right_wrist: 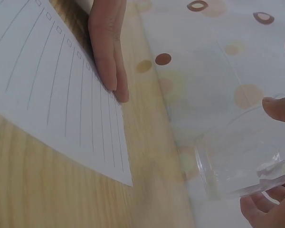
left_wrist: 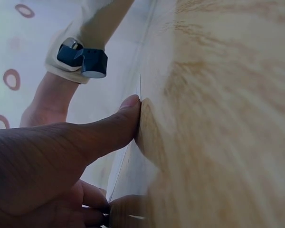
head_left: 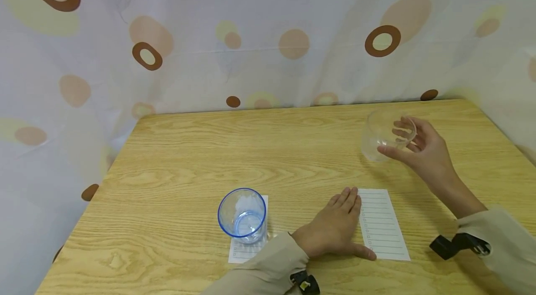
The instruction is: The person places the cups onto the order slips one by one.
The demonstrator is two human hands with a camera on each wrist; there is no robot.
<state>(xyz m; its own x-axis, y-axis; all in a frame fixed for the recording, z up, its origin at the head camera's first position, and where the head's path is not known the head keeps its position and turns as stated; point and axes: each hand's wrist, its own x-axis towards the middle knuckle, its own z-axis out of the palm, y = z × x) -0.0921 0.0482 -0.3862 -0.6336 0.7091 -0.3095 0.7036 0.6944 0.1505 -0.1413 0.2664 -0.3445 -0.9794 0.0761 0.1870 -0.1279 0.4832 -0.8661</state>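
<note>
Clear plastic cup (head_left: pixel 387 136) is tilting at two o'clock, your right hand (head_left: pixel 423 150) pinching its rim. Your left hand (head_left: pixel 335 230), fingers pressed together, is flattening the lined sheet (head_left: pixel 383 223); keep holding it steady.

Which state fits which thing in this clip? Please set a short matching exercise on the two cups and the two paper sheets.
Things:
1. clear cup
2. blue cup
3. right-hand lined sheet
4. left-hand lined sheet

States:
A. stands upright on a sheet of paper
B. lies flat with the left hand resting at its edge
C. held tilted above the table by the right hand
D. lies under a cup

Pairs: 1-C, 2-A, 3-B, 4-D
</note>
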